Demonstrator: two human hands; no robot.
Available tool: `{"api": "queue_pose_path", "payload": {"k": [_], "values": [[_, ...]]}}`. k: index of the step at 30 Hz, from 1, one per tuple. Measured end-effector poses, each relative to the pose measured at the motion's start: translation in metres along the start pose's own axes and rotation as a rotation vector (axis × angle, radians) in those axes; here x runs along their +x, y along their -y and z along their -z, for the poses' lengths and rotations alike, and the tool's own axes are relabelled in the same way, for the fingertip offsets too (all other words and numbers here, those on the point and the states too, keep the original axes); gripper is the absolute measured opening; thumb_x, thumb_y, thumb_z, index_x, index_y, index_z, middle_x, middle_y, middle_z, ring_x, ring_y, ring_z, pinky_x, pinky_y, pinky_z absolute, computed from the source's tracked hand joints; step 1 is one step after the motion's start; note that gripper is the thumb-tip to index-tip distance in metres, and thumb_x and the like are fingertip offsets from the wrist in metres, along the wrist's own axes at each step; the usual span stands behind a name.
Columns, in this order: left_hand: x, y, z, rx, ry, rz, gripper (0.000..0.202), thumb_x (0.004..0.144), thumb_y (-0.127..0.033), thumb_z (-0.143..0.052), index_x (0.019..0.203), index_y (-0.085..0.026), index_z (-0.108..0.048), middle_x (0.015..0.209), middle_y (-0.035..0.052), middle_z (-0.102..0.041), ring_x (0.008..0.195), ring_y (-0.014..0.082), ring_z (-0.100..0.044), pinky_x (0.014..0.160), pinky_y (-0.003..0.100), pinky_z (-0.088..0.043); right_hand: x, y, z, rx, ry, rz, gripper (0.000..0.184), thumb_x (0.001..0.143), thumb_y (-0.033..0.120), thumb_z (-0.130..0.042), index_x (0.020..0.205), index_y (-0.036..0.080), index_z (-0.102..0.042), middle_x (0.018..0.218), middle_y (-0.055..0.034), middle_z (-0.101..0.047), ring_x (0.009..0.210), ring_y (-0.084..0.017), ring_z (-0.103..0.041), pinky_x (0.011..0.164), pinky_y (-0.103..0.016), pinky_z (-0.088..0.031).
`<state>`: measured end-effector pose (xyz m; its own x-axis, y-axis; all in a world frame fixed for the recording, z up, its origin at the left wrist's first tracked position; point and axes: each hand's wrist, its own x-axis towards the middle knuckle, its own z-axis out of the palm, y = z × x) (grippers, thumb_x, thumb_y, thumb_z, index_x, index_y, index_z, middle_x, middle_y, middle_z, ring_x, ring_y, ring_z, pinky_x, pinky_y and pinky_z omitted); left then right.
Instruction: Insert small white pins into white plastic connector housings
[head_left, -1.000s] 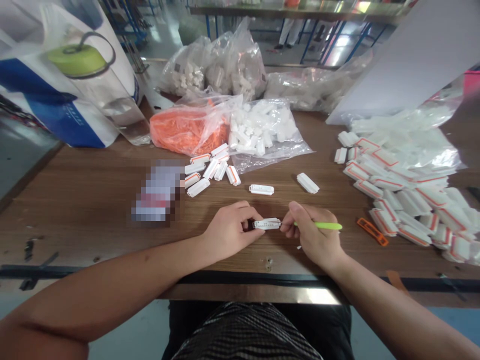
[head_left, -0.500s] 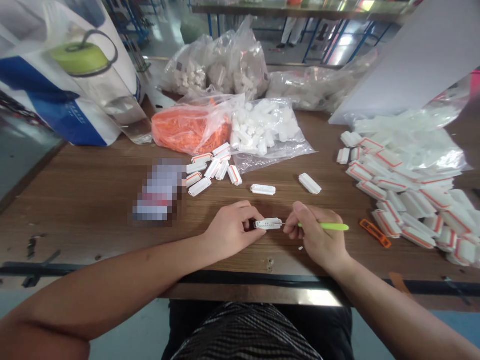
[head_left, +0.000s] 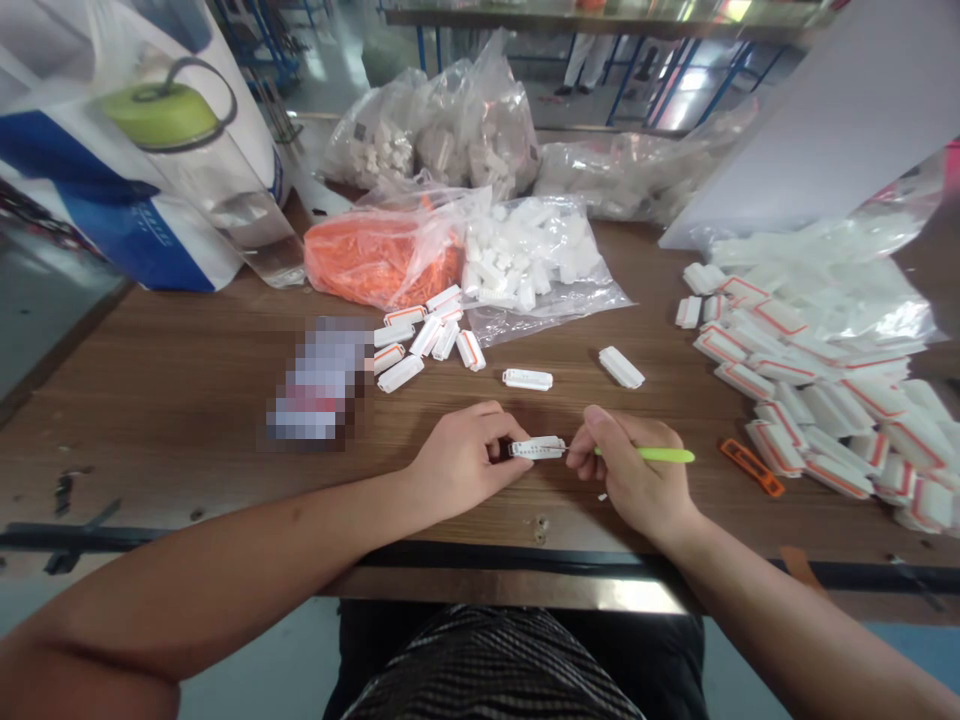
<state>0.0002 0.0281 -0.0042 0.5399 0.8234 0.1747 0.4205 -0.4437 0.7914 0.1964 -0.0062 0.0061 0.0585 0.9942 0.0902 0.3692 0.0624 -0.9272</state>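
Note:
Near the table's front edge, my left hand (head_left: 469,455) pinches the left end of a small white plastic housing (head_left: 537,448) with a row of tiny holes in its face. My right hand (head_left: 634,465) is closed around a thin tool with a bright green handle (head_left: 666,455). The tool's fine metal tip reaches left onto the right part of the housing's face; whether it sits in a hole I cannot tell. Beyond my hands lie two loose white housings, one (head_left: 527,379) straight ahead and another (head_left: 621,367) farther right.
An orange plastic frame (head_left: 752,467) lies right of my hand, beside a big heap of white housings with orange trim (head_left: 810,370). Farther back are a bag of orange parts (head_left: 382,255), a bag of white parts (head_left: 525,250) and a green-lidded bottle (head_left: 161,115). A blurred-out item (head_left: 319,380) lies left.
The green-handled tool has shifted very slightly left, its tip a little farther along the housing. My left hand and the housing stay in place.

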Motion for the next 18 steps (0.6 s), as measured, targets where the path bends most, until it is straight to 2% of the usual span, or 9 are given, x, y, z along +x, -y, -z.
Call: {"api": "queue_pose_path", "payload": {"k": [7,13,18], "values": [[-0.0007,0.0,0.0004,-0.005,0.008,-0.007,0.006,0.078,-0.018,-0.073,0.083,-0.017,-0.07,0.067,-0.0037,-0.054,0.056,0.0086,-0.048,0.057,0.022,-0.04,0.0012,0.0022,0.0008,-0.013,0.025,-0.013,0.048,0.094,0.039,-0.048,0.053,0.018,-0.062,0.05,-0.0008,-0.063,0.039,-0.008,-0.055,0.041,-0.021,-0.042],[-0.0002,0.0008,0.0005,-0.001,0.003,-0.011,0.005,0.078,-0.019,-0.073,0.082,-0.018,-0.07,0.067,-0.004,-0.053,0.055,0.0088,-0.047,0.057,0.023,-0.041,0.0013,0.0036,-0.0012,0.063,-0.048,-0.036,0.05,0.093,0.043,-0.049,0.051,0.019,-0.061,0.048,-0.0019,-0.063,0.038,-0.009,-0.053,0.039,-0.021,-0.041],[0.0001,0.0019,0.0002,0.002,0.0,-0.028,0.005,0.079,-0.019,-0.072,0.083,-0.018,-0.07,0.067,-0.004,-0.053,0.056,0.0089,-0.048,0.058,0.023,-0.041,0.0018,0.0036,-0.0014,0.056,-0.011,-0.068,0.049,0.092,0.041,-0.05,0.051,0.019,-0.061,0.048,-0.002,-0.063,0.038,-0.009,-0.054,0.039,-0.021,-0.041]]}}
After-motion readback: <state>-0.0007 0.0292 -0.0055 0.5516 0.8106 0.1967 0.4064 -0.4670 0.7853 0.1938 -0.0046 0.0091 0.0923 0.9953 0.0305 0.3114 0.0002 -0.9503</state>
